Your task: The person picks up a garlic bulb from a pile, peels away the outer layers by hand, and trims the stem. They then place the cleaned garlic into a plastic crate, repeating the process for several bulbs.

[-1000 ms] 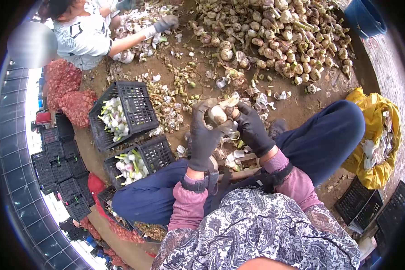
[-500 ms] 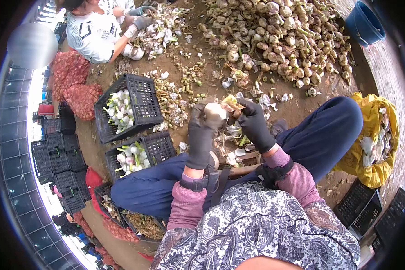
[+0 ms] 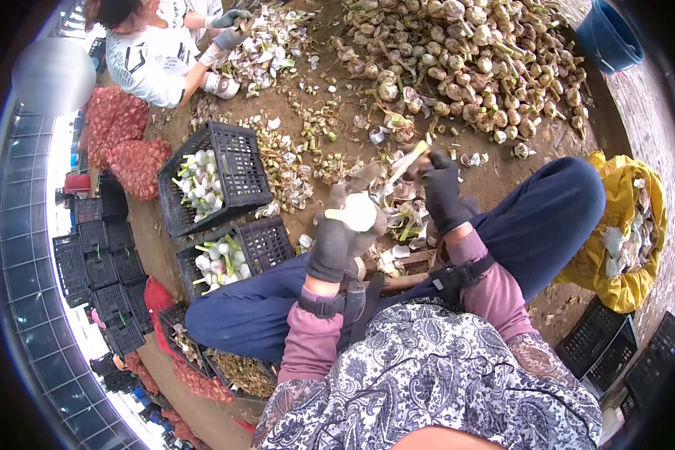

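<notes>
My left hand [image 3: 333, 246], in a dark glove, is closed around a white garlic bulb [image 3: 361, 213] with its cleaned stem pointing left. My right hand [image 3: 444, 196], gloved as well, has its fingers closed on a pale strip of garlic skin [image 3: 408, 163] that slants down toward the bulb. A gap separates the strip's lower end from the bulb. Loose garlic skins [image 3: 405, 217] lie on the ground beneath both hands.
A heap of unpeeled garlic [image 3: 465, 60] lies ahead. Black crates [image 3: 240, 161] with white bulbs stand left, near my knee. Right are a yellow sack [image 3: 645, 259] and a blue bucket [image 3: 606, 37]. A co-worker [image 3: 146, 56] sits far left by red net sacks [image 3: 139, 161].
My hands have moved apart, the right one outward with a strip of skin in its fingers. The bulb in my left hand has turned and now shows a bare stem.
</notes>
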Tool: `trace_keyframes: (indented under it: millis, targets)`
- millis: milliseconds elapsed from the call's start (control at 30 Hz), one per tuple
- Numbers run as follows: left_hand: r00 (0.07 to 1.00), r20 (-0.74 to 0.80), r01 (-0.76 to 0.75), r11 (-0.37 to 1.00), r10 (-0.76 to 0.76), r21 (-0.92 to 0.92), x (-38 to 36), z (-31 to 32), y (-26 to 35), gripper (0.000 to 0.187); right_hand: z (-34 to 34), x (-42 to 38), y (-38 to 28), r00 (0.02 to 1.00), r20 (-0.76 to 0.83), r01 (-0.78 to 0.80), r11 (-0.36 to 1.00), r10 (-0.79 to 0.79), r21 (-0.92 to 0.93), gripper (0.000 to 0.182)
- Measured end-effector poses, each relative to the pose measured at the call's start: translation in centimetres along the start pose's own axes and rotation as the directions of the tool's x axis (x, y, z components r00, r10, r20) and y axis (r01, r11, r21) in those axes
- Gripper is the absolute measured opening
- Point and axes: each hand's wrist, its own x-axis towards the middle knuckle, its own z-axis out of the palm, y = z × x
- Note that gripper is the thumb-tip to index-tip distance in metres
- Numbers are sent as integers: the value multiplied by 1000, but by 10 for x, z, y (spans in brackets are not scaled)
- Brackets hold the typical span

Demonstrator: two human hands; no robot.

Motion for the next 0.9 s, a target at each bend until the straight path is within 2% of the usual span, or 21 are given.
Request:
trace_keyframes:
  millis: [33,67,100,133,200,233,300,333,367,400,500,567,600,700,733,767,800,833,900]
  targets:
    - [1000,-9,-22,999,22,39,1,0,0,69,-1,0,5,984,119,162,935,-130,-314,43]
    - [999,-19,-43,996,44,79,1,2,2,71,0,0,7,938,277,336,751,-210,-569,48]
    - [988,-121,-70,980,94,184,3,-9,-2,71,6,-11,2,942,335,276,655,-38,-703,64]
    - [981,-155,-70,957,118,282,2,-14,1,70,4,-13,9,898,432,307,814,-77,-493,73]
    - [958,-197,-100,886,209,453,1,-23,0,66,7,-11,-11,830,551,273,923,-84,-272,81]
    - [942,-198,-130,839,271,528,4,-28,-5,65,11,-16,-19,828,558,204,955,-51,-216,81]
    - [946,-153,-127,765,284,632,8,-32,-9,59,20,-16,-32,817,576,81,991,-4,-107,82]
    - [951,-119,-127,713,284,690,9,-33,-12,56,23,-11,-6,826,556,197,973,-96,-125,73]
    - [953,-83,-136,658,290,740,10,-30,-11,54,24,-12,-10,851,521,156,978,-62,-139,68]
    - [931,-75,-163,590,358,791,11,-15,-7,50,25,-15,-16,874,485,113,982,-26,-149,64]
    - [871,-41,-94,249,489,964,10,-4,1,37,32,-21,-35,926,376,87,955,27,-284,59]
    - [766,201,-126,-163,610,978,11,-5,1,28,35,-22,-29,940,331,186,934,-79,-305,58]
    - [706,332,-111,-365,625,924,11,-5,0,24,36,-22,-27,942,310,233,920,-133,-314,58]
    - [735,276,-54,-353,620,934,15,0,-3,13,33,-23,-30,937,305,275,894,-168,-355,59]
    - [745,125,-100,-76,655,992,17,-2,-4,10,32,-22,-28,935,318,255,920,-157,-298,59]
    - [761,-31,-138,207,648,968,20,0,-1,8,31,-20,-28,932,332,235,942,-148,-240,59]
    - [781,-178,-165,473,598,865,22,3,1,6,31,-19,-27,927,349,213,960,-140,-181,60]
    - [768,-302,-148,616,564,774,22,8,2,3,31,-21,-28,939,323,136,990,-116,-40,57]
    - [858,-396,-40,810,328,585,18,-18,-2,7,37,-23,-40,958,282,-13,968,-60,250,52]
